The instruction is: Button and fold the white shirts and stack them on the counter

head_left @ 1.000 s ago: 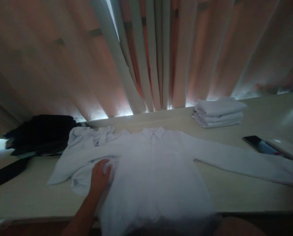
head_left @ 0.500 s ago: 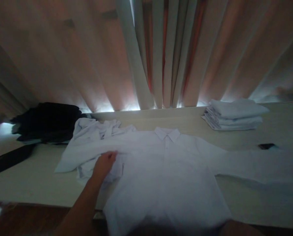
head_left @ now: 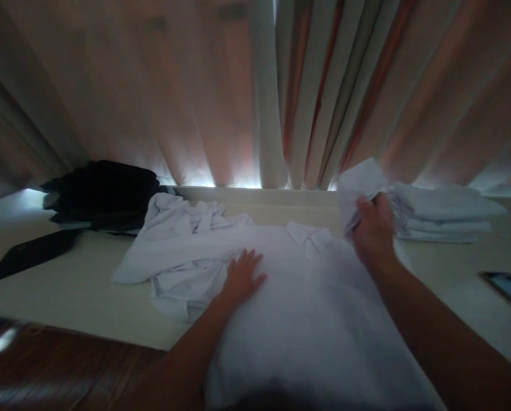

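A white collared shirt [head_left: 298, 319] lies spread front side up, its collar toward the curtain and its hem nearest me. My left hand [head_left: 243, 277] rests flat on the chest near the left armhole, fingers spread. Raised above the table on the right, my right hand [head_left: 373, 225] is closed on the shirt's right sleeve [head_left: 362, 177], which hangs bunched around the fist. The left sleeve [head_left: 152, 260] stretches out over a crumpled heap of white clothing [head_left: 184, 214].
A folded white stack [head_left: 447, 211] stands at the back right, with a phone [head_left: 510, 288] in front of it. Dark folded clothes [head_left: 103, 194] and a flat black object [head_left: 32, 254] lie on the left. Curtains [head_left: 195, 91] hang behind the table [head_left: 67, 297].
The right sleeve, flat and stretched out before, is now lifted and drawn inward by my right hand. My left hand has moved from the left sleeve onto the chest and opened. The view has shifted.
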The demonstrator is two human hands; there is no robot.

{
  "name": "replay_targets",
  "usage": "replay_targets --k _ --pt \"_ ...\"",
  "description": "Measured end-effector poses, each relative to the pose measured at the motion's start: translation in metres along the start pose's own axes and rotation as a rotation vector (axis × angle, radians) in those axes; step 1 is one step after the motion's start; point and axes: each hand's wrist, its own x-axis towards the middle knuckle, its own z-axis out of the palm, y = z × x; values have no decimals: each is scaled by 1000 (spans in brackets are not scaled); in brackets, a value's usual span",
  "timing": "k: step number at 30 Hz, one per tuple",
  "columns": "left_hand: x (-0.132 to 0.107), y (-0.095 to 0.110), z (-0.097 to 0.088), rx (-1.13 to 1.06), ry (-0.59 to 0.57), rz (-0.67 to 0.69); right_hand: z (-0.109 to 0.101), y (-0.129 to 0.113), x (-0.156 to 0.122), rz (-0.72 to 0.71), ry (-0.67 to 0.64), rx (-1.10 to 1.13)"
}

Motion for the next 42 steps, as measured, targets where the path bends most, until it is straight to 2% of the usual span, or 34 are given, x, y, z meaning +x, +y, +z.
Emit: replay_targets --k 1,3,4,5,7,8,9,11,14,17,20,23,27,33,35,37,39,41,42 --pt "2 0 -2 -9 11 -26 31 -13 -9 52 3 52" --pt "6 0 -8 -11 36 -96 91 -37 -36 91 -250 96" --pt "8 -1 -11 -8 47 -134 117 -47 -53 56 -407 97" --pt "10 -2 -14 -6 55 -167 138 -54 -69 22 -491 107" --pt "13 -6 -19 -15 62 -216 164 -60 -101 -23 -588 116" --pt "15 -8 -20 -28 68 -243 167 -59 -113 -41 -610 112" --pt "16 -11 -20 -43 74 -271 163 -56 -124 -58 -623 98" --pt "18 -17 -19 -73 88 -319 139 -43 -138 -97 -625 46" --pt "21 -24 -16 -113 91 -336 75 -13 -148 -99 -607 -84" --pt "25 -29 -11 -202 125 -363 9 21 -155 56 -566 -381" --pt "36 -28 -8 -258 140 -386 -32 55 -168 254 -535 -706" --pt "52 -21 -9 -247 131 -401 -39 82 -182 361 -515 -800" --pt "68 -13 -15 -229 126 -395 -28 100 -188 374 -445 -784" --pt "59 -8 -29 -123 104 -377 -30 110 -186 491 -400 -724" --pt "62 8 -35 0 120 -332 -31 111 -187 530 -404 -698" --pt "76 42 -38 153 147 -215 -30 108 -189 541 -400 -693" --pt "100 93 -32 152 122 -19 -28 104 -189 534 -392 -703" --pt "130 153 -15 -1 -12 190 -28 99 -188 545 -401 -714" --pt "145 183 -3 -33 -72 250 -29 98 -187 557 -416 -715"
